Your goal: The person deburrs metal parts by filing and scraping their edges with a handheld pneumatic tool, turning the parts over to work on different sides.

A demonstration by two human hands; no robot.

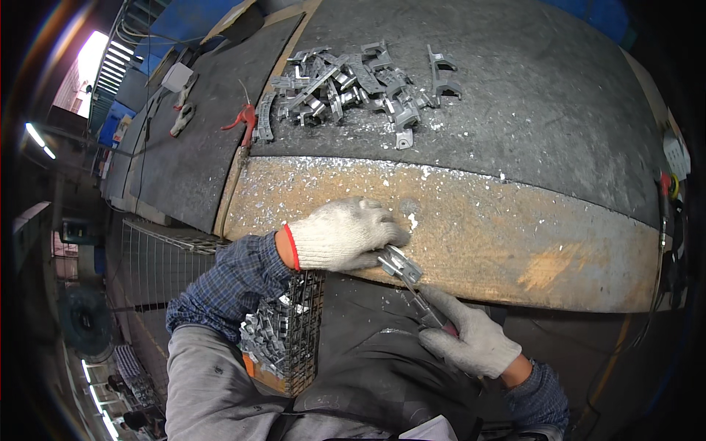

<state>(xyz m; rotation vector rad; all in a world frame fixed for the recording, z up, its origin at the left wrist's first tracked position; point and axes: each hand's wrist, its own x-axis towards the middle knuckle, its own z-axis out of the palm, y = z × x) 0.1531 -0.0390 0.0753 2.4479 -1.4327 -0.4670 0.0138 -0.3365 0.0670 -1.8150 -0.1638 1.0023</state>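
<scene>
Though shiny, workpiece (398, 264) partly hidden

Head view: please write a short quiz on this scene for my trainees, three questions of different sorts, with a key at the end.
1. Choose one: the left hand holds (a) a cloth, (b) a metal part, (c) a bottle.
2. True or false: the pile lies on the dark mat.
3. Short answer: which hand holds the slim tool?

Key:
1. b
2. True
3. The right hand
</scene>
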